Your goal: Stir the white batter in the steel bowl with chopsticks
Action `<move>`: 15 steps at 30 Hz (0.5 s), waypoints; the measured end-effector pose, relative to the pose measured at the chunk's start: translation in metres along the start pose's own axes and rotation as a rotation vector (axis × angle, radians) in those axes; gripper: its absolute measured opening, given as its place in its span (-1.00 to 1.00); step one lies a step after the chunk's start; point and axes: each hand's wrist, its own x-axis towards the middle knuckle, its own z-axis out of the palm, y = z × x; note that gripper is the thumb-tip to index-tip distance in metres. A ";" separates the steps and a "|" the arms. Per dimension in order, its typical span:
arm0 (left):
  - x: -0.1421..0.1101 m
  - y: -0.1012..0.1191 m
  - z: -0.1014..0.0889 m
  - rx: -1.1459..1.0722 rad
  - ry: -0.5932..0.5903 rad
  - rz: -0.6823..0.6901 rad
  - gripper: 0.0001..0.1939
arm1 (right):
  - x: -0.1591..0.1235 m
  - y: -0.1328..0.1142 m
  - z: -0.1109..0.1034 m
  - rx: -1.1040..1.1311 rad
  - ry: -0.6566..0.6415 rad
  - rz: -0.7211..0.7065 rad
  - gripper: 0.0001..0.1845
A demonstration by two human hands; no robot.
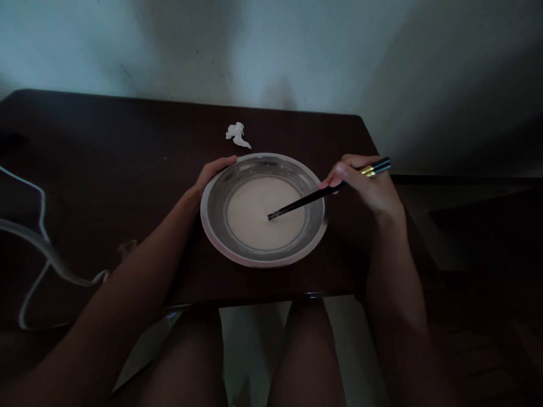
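A round metal bowl (216, 240) stands on the dark table, with a smooth off-white liquid (250, 212) in it. My left hand (212, 170) grips the bowl's left rim; the fingers on its outer side are partly hidden. A pair of black chopsticks (307, 199) with gold bands is in my right hand (367, 189), held above the right rim. The sticks slant down to the left, and their tips touch the liquid near the middle of the bowl.
A crumpled white tissue (238, 135) lies behind the bowl on the dark brown table (106, 147). Pale cables (44, 249) run across the left side. Behind the table rises a wall (305, 51). My knees are below the front edge.
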 end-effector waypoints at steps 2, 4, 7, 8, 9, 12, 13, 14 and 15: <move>-0.002 0.001 0.002 -0.017 0.004 -0.027 -0.70 | 0.001 0.001 0.003 -0.002 -0.064 0.003 -0.59; -0.003 0.002 0.003 -0.033 -0.013 -0.033 -0.69 | 0.002 0.002 0.003 -0.014 -0.046 -0.001 -0.60; 0.000 0.001 0.000 -0.034 -0.038 -0.020 -0.69 | 0.000 0.001 -0.002 -0.017 0.083 -0.012 -0.56; 0.001 0.000 -0.002 -0.028 -0.035 -0.022 -0.69 | -0.001 0.000 -0.004 -0.008 0.105 -0.011 -0.54; 0.002 0.000 -0.003 -0.021 -0.027 -0.026 -0.70 | -0.001 -0.001 -0.005 0.002 0.101 -0.004 -0.53; 0.003 -0.001 -0.004 -0.006 -0.030 -0.026 -0.70 | -0.001 -0.003 -0.002 0.014 -0.024 0.015 -0.55; 0.003 -0.001 -0.004 -0.007 -0.041 -0.025 -0.70 | 0.000 -0.002 -0.001 0.007 -0.060 0.015 -0.57; 0.003 -0.001 -0.005 -0.009 -0.048 -0.026 -0.71 | 0.001 -0.001 0.001 -0.001 -0.076 0.012 -0.59; 0.003 -0.001 -0.005 -0.011 -0.052 -0.028 -0.71 | 0.001 0.000 0.001 -0.005 -0.069 0.006 -0.61</move>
